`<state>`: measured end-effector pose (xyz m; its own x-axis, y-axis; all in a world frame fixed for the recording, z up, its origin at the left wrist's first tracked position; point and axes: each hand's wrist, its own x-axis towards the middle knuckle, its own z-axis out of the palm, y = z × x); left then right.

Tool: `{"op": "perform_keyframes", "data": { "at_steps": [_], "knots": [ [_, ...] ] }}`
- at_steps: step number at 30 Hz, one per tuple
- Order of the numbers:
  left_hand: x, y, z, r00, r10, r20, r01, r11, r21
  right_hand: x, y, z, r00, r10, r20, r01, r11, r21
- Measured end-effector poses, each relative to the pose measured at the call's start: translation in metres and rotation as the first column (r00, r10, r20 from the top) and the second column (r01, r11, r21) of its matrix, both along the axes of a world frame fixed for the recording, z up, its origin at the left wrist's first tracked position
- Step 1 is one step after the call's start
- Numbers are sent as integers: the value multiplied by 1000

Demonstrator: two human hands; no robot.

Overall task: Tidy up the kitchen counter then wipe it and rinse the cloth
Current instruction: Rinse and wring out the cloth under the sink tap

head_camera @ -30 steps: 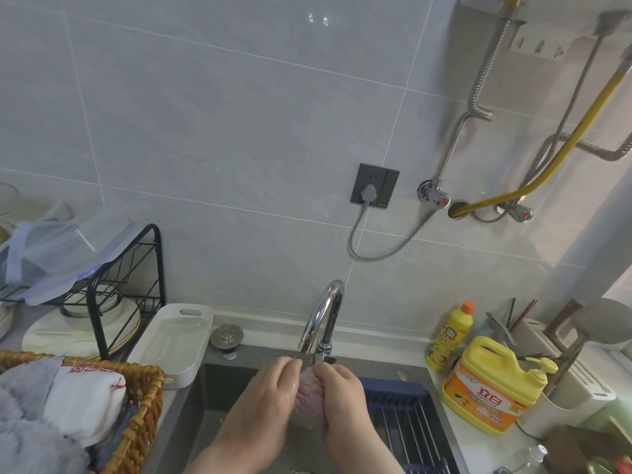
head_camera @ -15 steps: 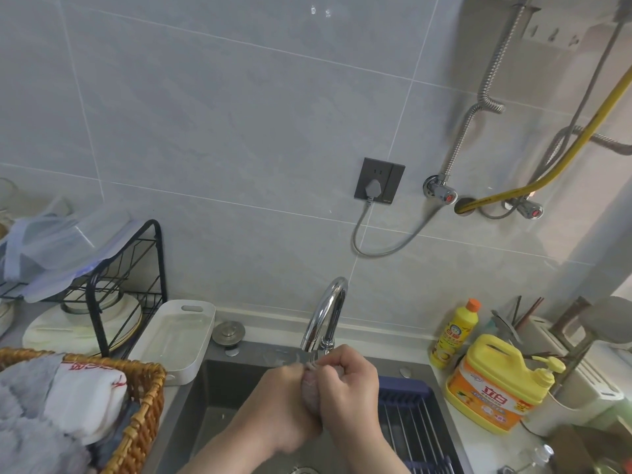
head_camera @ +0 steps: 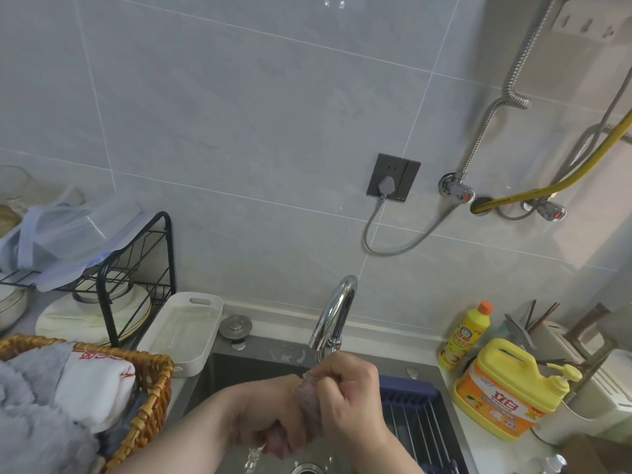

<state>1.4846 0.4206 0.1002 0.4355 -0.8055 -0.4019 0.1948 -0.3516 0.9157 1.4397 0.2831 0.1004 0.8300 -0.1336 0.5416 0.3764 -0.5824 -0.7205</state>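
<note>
Both hands, left (head_camera: 263, 417) and right (head_camera: 349, 398), grip a twisted pinkish cloth (head_camera: 306, 401) upright beneath the chrome faucet (head_camera: 333, 313), water dripping below.

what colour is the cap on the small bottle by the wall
Orange, on the yellow small bottle; clearest in the head view, right of the tap.

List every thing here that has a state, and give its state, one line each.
cloth: wet, twisted, dripping
left hand: shut on cloth
right hand: shut on cloth
socket: plug in
white tray: empty
wicker basket: full of towels
small yellow bottle: capped, upright
</note>
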Motion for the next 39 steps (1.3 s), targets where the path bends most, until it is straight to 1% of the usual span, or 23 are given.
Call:
{"op": "perform_keyframes", "data": {
  "at_steps": [2,3,5,6,7,9,10,12,13,14,15,16,17,18,19,20,21,23,25,27,29,33,39],
  "knots": [
    [-1,0,-5,1000,19,-9,-20,1000,-10,-1,-3,-6,999,7,32,-6,999,-44],
    [-1,-1,-8,999,44,9,-44,999,20,-1,-5,-9,999,2,52,1,998,-57],
    [-3,-8,-6,985,96,147,-112,987,111,0,-13,-13,999,1,49,4,995,-102],
    [-4,-12,-5,957,89,275,-140,975,171,1,-15,-14,1000,7,11,-5,991,-136],
    [-5,-16,-6,897,36,440,-154,959,236,1,-18,-14,999,17,-34,-22,986,-165],
    [-4,-18,-13,662,-37,748,-250,931,267,0,-21,-13,993,30,-116,-52,981,-185],
    [-2,-17,-21,559,7,829,-324,923,210,-2,-21,-12,988,13,-155,-40,984,-175],
    [-1,-9,-34,429,133,894,-478,873,100,-7,-20,-11,966,-55,-254,21,991,-135],
    [-1,-5,-39,359,144,922,-534,842,76,-8,-18,-12,939,-91,-332,53,991,-123],
    [-1,-3,-43,281,114,953,-561,825,67,-10,-13,-11,894,-119,-432,88,992,-91],
    [-2,0,-46,233,86,969,-549,834,58,-9,-7,-10,832,-118,-542,131,991,-15],
    [-6,0,-46,229,74,971,-526,848,60,-6,-2,-11,773,-86,-629,201,973,114],
    [-10,-2,-47,210,36,977,-514,854,79,-2,2,-13,717,-32,-696,295,919,261],
    [-11,-4,-49,140,10,990,-518,853,64,0,6,-12,685,30,-728,379,838,391],
    [-11,-5,-49,85,2,996,-515,856,42,1,10,-12,670,67,-740,451,754,477],
    [-12,-6,-50,68,6,998,-500,865,29,2,12,-12,674,61,-736,491,707,509],
    [-12,-6,-49,58,14,998,-484,875,15,1,14,-12,682,38,-730,509,693,511],
    [-11,-6,-49,77,61,995,-434,901,-22,2,17,-16,726,-40,-687,523,681,513],
    [-12,-5,-48,213,117,970,-416,909,-18,1,17,-18,779,-90,-621,500,687,527],
    [-17,-6,-44,336,197,921,-464,886,-20,0,17,-20,804,-139,-578,479,727,492],
    [-20,-11,-36,395,255,883,-522,853,-13,-1,17,-22,816,-183,-549,470,763,444],
    [-18,-16,-18,527,252,812,-528,845,81,2,15,-18,844,-263,-468,431,852,297],
    [-2,-17,-13,655,113,747,-305,944,124,5,5,-3,935,-251,-250,275,959,68]
  ]
}}
